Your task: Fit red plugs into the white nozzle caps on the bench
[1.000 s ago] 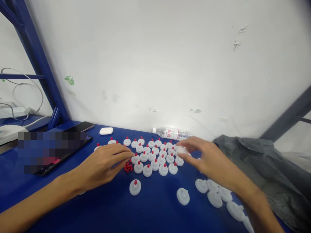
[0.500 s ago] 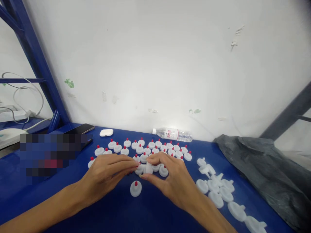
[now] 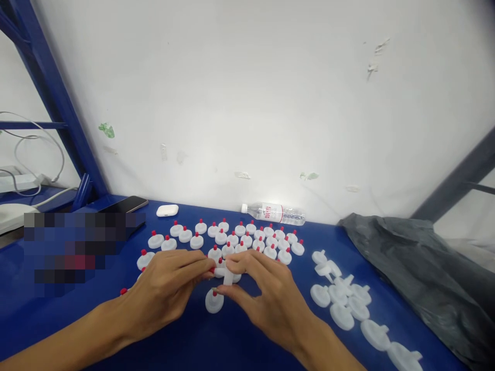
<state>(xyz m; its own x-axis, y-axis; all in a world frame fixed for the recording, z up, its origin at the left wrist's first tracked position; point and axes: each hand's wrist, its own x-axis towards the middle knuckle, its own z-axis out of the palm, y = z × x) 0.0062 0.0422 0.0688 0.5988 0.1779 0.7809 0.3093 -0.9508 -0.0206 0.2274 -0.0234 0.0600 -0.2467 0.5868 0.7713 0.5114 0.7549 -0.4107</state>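
Observation:
My right hand [image 3: 270,288] pinches the round base of a white plastic nozzle cap [image 3: 228,276], which is turned on its side with its spout toward the left. At the spout's end, my left hand [image 3: 166,286] has its fingers closed on a small red tip [image 3: 212,270]. Just below the hands, one white cap with a red tip [image 3: 214,302] stands on the blue table. Many more red-tipped white caps [image 3: 196,241] stand behind and around my hands, some partly hidden by them.
White caps without red tips [image 3: 342,315] lie in a loose group at the right, beside a dark plastic bag [image 3: 417,268]. Along the wall are a clear bottle [image 3: 274,213], a white case [image 3: 167,210] and a phone [image 3: 127,204]. A blurred patch covers things at the left.
Both hands have come slightly closer and lower with the cap between them. The red tip at my left fingertips shows more clearly on the spout. The view has shifted slightly.

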